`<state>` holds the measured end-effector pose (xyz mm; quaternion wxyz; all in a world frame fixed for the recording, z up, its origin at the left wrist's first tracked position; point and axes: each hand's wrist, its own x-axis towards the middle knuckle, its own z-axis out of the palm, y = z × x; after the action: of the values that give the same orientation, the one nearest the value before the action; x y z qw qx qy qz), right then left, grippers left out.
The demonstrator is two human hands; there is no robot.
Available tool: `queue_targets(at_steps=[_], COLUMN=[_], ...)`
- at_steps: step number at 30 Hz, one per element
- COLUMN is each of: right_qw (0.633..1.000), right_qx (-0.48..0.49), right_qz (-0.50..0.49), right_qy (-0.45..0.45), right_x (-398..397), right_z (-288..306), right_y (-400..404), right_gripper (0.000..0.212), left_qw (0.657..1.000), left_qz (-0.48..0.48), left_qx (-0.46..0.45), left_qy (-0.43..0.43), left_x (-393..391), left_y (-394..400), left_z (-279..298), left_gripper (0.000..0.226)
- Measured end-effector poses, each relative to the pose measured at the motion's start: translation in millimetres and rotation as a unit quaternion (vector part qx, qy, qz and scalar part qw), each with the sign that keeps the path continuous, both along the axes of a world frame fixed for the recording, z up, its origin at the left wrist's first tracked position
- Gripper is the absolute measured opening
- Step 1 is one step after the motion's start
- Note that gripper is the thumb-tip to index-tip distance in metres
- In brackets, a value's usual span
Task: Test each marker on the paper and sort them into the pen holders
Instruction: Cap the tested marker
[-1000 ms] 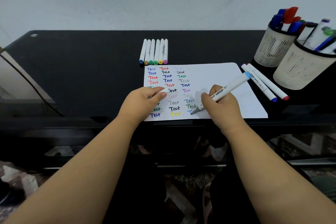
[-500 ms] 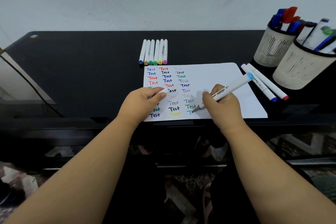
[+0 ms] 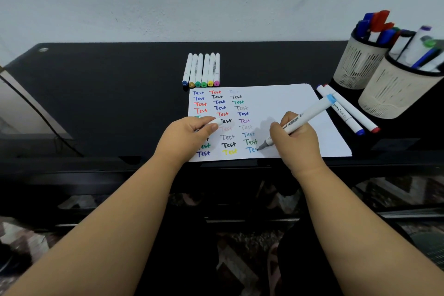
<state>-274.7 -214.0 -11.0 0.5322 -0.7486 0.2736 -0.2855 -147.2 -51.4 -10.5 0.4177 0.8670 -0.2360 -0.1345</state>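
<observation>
- Light-blue marker [image 3: 303,119]: white, tilted, tip on the paper [image 3: 276,103].
- Paper: white, flat, rows of coloured "Test".
- Six markers [image 3: 201,69] lie side by side behind it.
- Two pen holders [image 3: 382,84] stand right, full.

Pen holders [image 3: 374,79] right of paper [image 3: 283,103]

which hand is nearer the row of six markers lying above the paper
Left. The left hand rests on the paper's left side, just below the row of six markers; the right hand writes lower and farther right.
</observation>
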Motion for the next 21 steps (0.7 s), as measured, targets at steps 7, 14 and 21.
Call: queue_targets(at_steps=[7,14,21], right_qw=[1.0,1.0,1.0], right_qx=[-0.01,0.006,0.016], right_qz=[-0.008,-0.01,-0.006], right_qy=[-0.001,-0.004,0.0], right_x=[-0.2,0.7,0.1], right_z=[-0.4,1.0,4.3], right_y=[-0.9,-1.9,-1.2], right_gripper=[0.036,0.035,0.037], left_qw=[1.0,1.0,1.0], left_qz=[0.001,0.0,-0.003], left_qx=[-0.006,-0.003,-0.005], left_qy=[0.006,0.003,0.004], left_x=[-0.4,-1.3,-1.5], left_y=[0.6,0.2,0.3], left_z=[0.6,-0.1,1.9], left_gripper=[0.034,0.036,0.035])
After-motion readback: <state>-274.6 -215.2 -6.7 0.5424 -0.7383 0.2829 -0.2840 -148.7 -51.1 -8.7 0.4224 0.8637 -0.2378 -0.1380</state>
